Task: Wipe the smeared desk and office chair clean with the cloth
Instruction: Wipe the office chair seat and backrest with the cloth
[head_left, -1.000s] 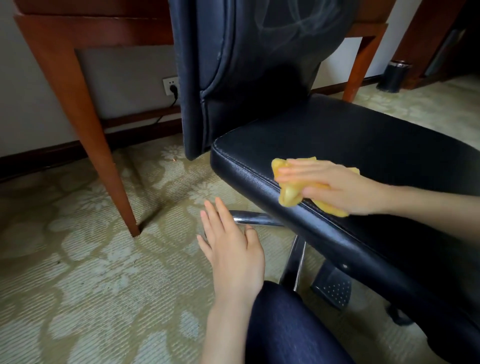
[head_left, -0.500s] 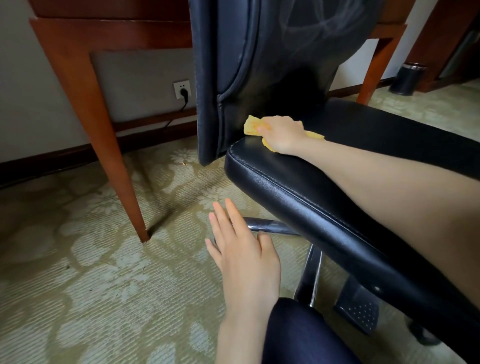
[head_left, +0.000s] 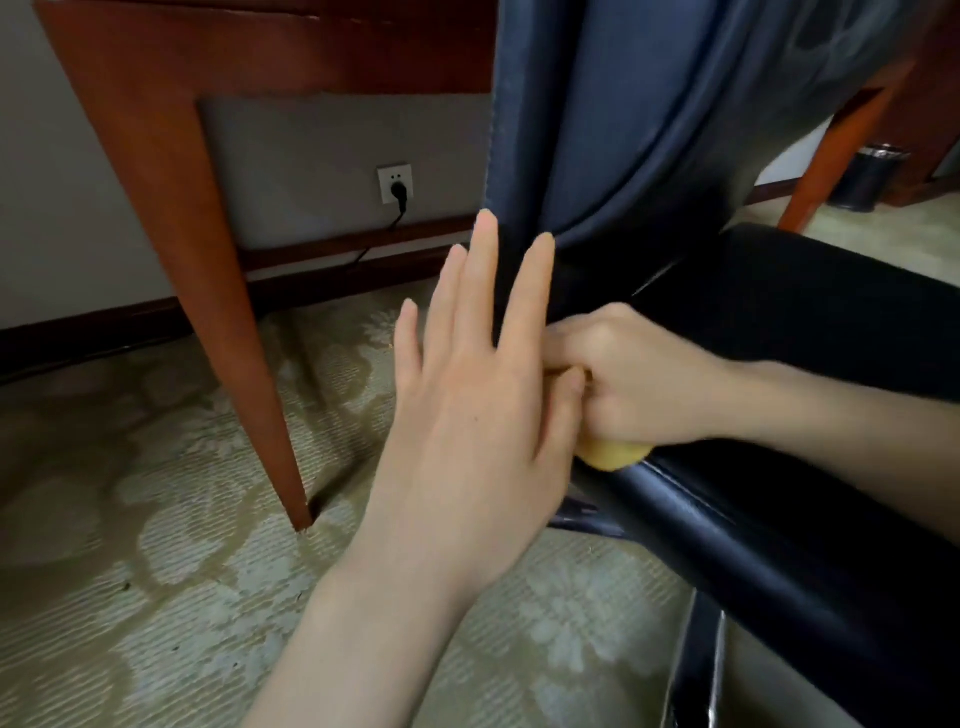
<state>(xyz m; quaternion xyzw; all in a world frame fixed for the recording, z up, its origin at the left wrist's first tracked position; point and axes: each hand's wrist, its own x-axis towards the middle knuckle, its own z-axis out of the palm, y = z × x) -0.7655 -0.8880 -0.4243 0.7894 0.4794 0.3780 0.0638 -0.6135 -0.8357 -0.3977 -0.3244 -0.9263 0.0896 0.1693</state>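
My right hand (head_left: 639, 379) is balled around the yellow cloth (head_left: 613, 454) at the seat's (head_left: 805, 312) left edge, just below the backrest (head_left: 597, 130). My left hand (head_left: 467, 410) is flat with fingers spread, partly hiding the right one and the backrest's edge. The counter leg (head_left: 208, 260) stands left on the carpet (head_left: 130, 571), with open floor between it and the seat. A plugged socket (head_left: 396, 183) sits on the far wall, and a bin (head_left: 865, 176) stands far right.
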